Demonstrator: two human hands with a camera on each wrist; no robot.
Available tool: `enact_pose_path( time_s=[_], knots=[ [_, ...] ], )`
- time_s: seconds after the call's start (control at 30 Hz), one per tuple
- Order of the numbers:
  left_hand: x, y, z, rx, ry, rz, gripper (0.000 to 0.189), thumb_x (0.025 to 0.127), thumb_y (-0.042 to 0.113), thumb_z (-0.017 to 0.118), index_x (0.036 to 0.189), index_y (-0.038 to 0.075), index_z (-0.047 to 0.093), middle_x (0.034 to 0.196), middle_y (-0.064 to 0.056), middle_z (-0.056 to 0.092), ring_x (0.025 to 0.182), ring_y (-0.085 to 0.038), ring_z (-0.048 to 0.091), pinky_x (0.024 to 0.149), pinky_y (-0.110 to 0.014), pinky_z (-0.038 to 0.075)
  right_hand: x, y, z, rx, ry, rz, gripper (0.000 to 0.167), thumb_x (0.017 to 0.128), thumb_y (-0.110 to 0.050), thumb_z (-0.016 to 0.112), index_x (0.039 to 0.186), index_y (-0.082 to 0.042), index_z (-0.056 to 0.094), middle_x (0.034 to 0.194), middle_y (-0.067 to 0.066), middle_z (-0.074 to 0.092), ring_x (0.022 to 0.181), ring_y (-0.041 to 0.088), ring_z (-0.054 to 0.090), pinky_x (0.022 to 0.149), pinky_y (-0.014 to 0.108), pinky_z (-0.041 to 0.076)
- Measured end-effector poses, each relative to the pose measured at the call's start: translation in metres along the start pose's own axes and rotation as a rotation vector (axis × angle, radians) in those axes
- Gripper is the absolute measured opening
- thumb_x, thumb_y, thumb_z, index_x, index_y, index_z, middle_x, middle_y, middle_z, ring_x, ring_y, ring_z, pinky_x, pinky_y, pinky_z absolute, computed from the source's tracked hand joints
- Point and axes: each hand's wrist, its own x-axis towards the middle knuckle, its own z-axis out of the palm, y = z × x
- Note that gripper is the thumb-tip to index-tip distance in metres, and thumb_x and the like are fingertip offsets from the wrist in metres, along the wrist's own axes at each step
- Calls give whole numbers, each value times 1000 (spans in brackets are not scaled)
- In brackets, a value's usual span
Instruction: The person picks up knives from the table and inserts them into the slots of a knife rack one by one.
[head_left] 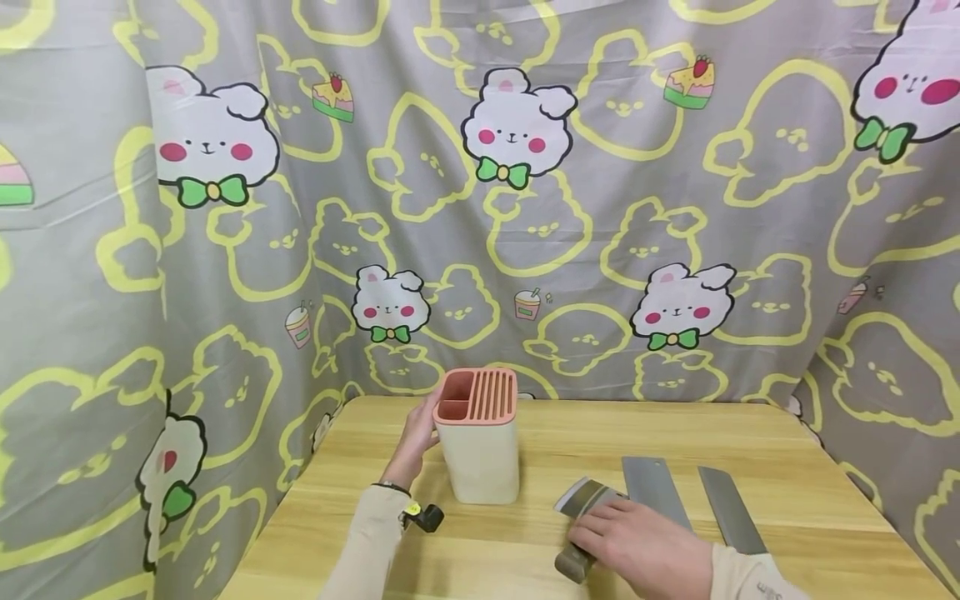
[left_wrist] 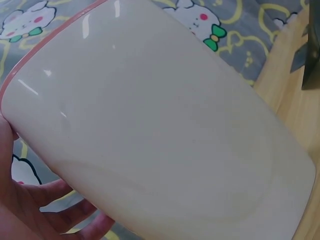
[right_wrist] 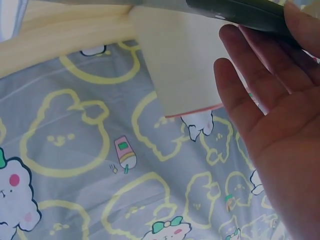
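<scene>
A cream knife holder [head_left: 482,462] with a pink slotted top stands upright on the wooden table. My left hand [head_left: 420,429] rests against its left side; in the left wrist view the fingers [left_wrist: 75,215] touch the holder's edge, their tips partly hidden. My right hand [head_left: 637,537] holds a broad-bladed kitchen knife [head_left: 588,497] by its dark handle [right_wrist: 240,12], thumb and fingers pinching it. The knife is right of the holder, and the hand covers part of it. Beside that hand lie a cleaver [head_left: 652,487] with a hole in its blade and another knife [head_left: 727,508].
The light wooden table [head_left: 480,558] runs back to a grey curtain [head_left: 450,233] with cartoon bears, which hangs behind and along both sides. The holder's top has two open compartments on the left and slots on the right. A small black device [head_left: 427,518] sits at my left wrist.
</scene>
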Motion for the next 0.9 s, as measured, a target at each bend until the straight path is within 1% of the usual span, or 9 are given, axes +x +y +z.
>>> enact_pose_path(
  time_s=[0.07,0.13,0.2,0.33,0.4,0.53,0.7,0.8,0.9],
  knots=[
    [0,-1,-1,6,3,-1,81,102,71,40,157,13,44,161,-18,43,143,-42,47,116,-63,42,1,0,-3,-32,13,4,39,85,-27,82,120,-17,68,112,-10,73,102,8,68,85,27,57],
    [1,-1,-2,10,2,0,81,102,71,40,157,12,43,161,-19,43,143,-42,47,116,-64,42,1,1,-8,-45,12,26,43,81,-23,85,120,-18,68,111,-11,73,102,8,68,84,27,57],
    [2,-2,-2,14,1,-1,81,102,72,40,157,12,44,161,-19,43,143,-42,47,116,-64,42,2,2,-13,-32,6,52,41,83,-23,84,120,-18,68,111,-11,73,103,8,68,84,28,58],
    [3,-3,-2,22,3,-4,80,102,71,41,157,12,45,161,-19,44,143,-42,47,117,-64,41,2,7,-25,70,-20,108,35,89,-23,80,121,-19,67,112,-12,72,103,7,68,82,29,58],
    [3,-3,-2,22,5,-5,77,103,68,41,157,12,45,161,-19,43,144,-42,47,117,-65,40,2,10,-30,115,-24,137,35,91,-23,78,124,-19,67,115,-10,73,103,7,68,82,30,58],
    [2,-3,-2,19,4,-6,76,104,66,41,157,12,44,163,-18,41,145,-43,45,117,-66,39,1,16,-38,198,-17,185,38,92,-22,77,128,-19,66,113,-14,71,96,2,65,77,28,56],
    [3,-3,-2,26,4,-10,71,106,61,40,157,12,44,162,-19,42,143,-44,47,117,-68,38,-3,26,-45,320,6,230,32,93,-17,76,122,-22,66,100,-21,64,86,-6,56,72,24,52],
    [3,-4,-2,20,9,-13,69,107,59,40,157,11,44,161,-19,44,142,-44,48,116,-68,39,-4,32,-46,357,31,245,29,92,-14,77,119,-21,66,96,-21,62,84,-6,55,69,22,52],
    [3,-4,-2,15,15,-18,69,107,59,39,156,10,45,160,-19,45,141,-43,49,116,-67,39,-5,36,-48,357,34,264,29,92,-15,77,120,-19,67,98,-19,66,86,-5,59,71,24,55]
  ],
)
